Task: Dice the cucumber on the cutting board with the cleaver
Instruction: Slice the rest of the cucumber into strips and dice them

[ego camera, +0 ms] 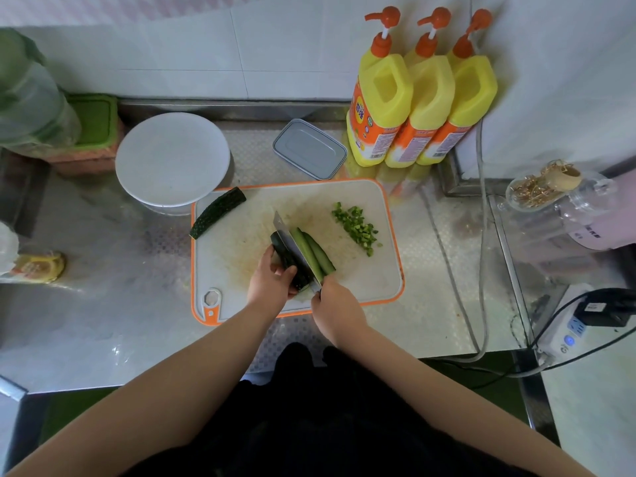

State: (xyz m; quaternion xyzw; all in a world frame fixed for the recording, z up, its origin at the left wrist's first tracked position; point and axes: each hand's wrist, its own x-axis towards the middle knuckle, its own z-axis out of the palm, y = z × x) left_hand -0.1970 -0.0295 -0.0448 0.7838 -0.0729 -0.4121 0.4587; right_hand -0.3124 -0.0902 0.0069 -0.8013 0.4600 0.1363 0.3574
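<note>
On the white cutting board point(371, 280) with an orange rim lies a dark green cucumber piece point(287, 258), held from the left by my left hand point(268, 282). The cleaver point(292, 246) stands edge-down along its length, splitting it, with my right hand point(335, 309) gripping the handle near the board's front edge. To the right of the blade lie cut pale green cucumber strips point(315, 251). A pile of diced cucumber point(358, 227) rests at the board's far right. Another cucumber piece point(216, 212) lies across the board's far left corner.
A white plate point(172, 160) stands beyond the board on the left, and a grey lidded container point(309, 149) behind it. Three yellow pump bottles point(416, 108) line the back right. A glass jar point(547, 187), cables and a power strip point(568, 335) sit to the right.
</note>
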